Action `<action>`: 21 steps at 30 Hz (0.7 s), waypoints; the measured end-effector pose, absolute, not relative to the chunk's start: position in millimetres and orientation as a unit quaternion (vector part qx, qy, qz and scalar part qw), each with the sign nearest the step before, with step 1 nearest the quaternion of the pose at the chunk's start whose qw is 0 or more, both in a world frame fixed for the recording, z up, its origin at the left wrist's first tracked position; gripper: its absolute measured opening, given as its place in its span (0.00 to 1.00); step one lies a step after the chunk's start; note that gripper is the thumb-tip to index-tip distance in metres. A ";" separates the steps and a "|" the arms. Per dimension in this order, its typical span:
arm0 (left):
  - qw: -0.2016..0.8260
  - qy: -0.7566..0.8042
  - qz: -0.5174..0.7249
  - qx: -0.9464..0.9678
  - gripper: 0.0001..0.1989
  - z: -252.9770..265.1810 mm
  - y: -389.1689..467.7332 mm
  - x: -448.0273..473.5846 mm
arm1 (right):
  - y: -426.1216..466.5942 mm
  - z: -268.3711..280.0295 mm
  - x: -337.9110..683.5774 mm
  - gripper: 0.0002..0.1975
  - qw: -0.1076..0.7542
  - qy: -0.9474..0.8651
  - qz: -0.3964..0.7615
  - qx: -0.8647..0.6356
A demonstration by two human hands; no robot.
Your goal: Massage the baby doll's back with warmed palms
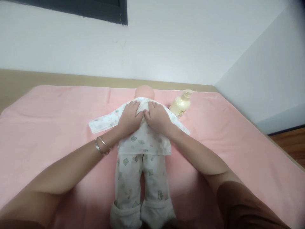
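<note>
A baby doll (145,92) lies on a pink sheet, its bald head toward the wall, seemingly face down. It wears a white printed shirt (145,141) and matching trousers (128,178) with turned-up cuffs. My left hand (130,117) rests flat on the left side of the doll's upper back, fingers stretched out. On the right side of the upper back lies my right hand (157,117), likewise flat. The two thumbs almost meet at the middle. A silver bangle (102,145) circles my left wrist. Both shirt sleeves spread outward; the doll's own hands are not visible.
A cream pump bottle (181,104) stands or leans on the pink sheet (59,127), just right of the doll's shoulder. Behind the sheet runs a tan edge (95,80) against the white wall (154,47). A dark frame (107,12) hangs at upper left.
</note>
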State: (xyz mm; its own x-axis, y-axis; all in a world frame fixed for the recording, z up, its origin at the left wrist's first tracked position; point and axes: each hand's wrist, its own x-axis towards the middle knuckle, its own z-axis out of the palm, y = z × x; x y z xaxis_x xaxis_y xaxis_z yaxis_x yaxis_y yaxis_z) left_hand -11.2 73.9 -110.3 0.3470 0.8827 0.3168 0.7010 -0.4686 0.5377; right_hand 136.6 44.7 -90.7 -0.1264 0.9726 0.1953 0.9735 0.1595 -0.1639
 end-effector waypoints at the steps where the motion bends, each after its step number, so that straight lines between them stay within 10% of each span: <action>1: 0.176 0.497 0.281 0.802 0.23 -105.7 77.9 -11.8 | 41.1 -90.1 133.2 0.25 0.129 -0.750 -0.001 -0.649; 21: 0.081 0.455 0.218 0.860 0.21 -103.3 70.5 -8.8 | 45.2 -93.3 138.1 0.28 0.120 -0.749 -0.020 -0.651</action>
